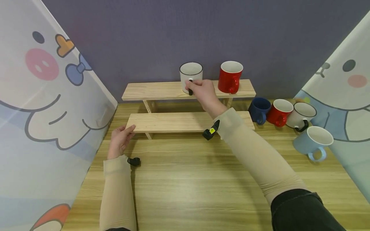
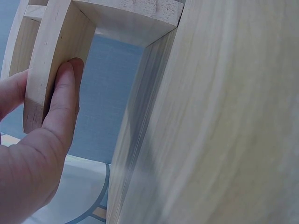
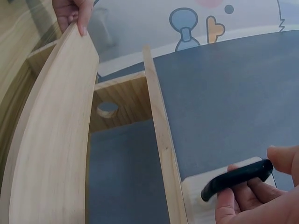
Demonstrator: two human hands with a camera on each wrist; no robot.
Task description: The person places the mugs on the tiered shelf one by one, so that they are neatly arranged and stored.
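On the upper step of a two-tier wooden rack (image 1: pixel 162 90) stands a white mug (image 1: pixel 187 71) with a black rim. My right hand (image 1: pixel 205 93) grips its black handle (image 3: pixel 238 176), thumb on one side and fingers on the other in the right wrist view. My left hand (image 1: pixel 119 139) pinches the left end of the lower shelf board (image 1: pixel 173 122), the thumb above and fingers beneath, as the left wrist view shows. A red mug (image 1: pixel 228 78) stands to the right of the white one on the upper step, apart from it.
Right of the rack, on the wooden table (image 1: pixel 179 179), are a dark blue mug (image 1: pixel 257 107), another red mug (image 1: pixel 277 112), another white mug (image 1: pixel 299 115) and a light blue mug (image 1: pixel 307 141). Cartoon-printed panels (image 1: pixel 34 96) flank both sides; a grey-blue wall (image 1: pixel 162 38) stands behind.
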